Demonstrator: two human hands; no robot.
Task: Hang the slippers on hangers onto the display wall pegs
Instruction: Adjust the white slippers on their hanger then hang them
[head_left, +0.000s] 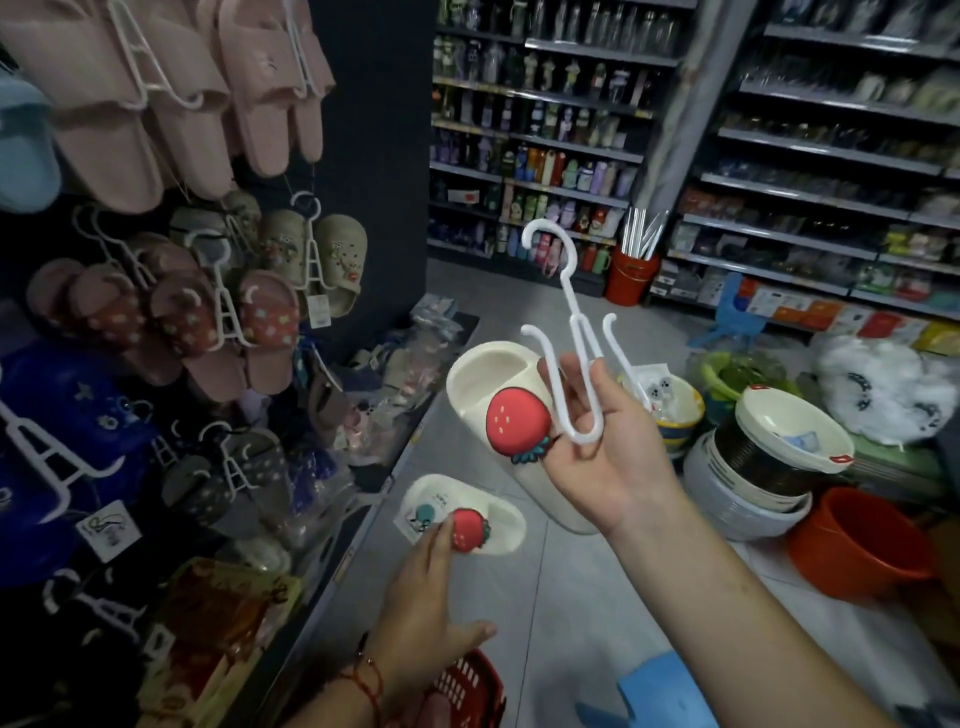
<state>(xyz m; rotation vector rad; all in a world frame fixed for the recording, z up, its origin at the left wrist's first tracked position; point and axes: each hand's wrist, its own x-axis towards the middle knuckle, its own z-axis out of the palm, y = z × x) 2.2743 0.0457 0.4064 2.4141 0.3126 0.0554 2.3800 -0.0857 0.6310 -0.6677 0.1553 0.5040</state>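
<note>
Head view: right hand (597, 447) at frame centre, fingers curled, held white hanger (571, 332) and cream strawberry slipper (498, 395). Left hand (426, 587), lower centre, fingers extended, touched second slipper (467, 514) on floor. Display wall (363, 130) at left, hung with slippers.

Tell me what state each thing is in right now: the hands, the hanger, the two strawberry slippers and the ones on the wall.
Right hand: holds the hanger and one slipper.
White hanger: empty, hook up.
Held strawberry slipper: off the floor, not on the hanger.
Left hand: reaching, fingertips at the second slipper.
Second strawberry slipper: low by the floor, unhung.
Wall slippers: hung on hangers.
</note>
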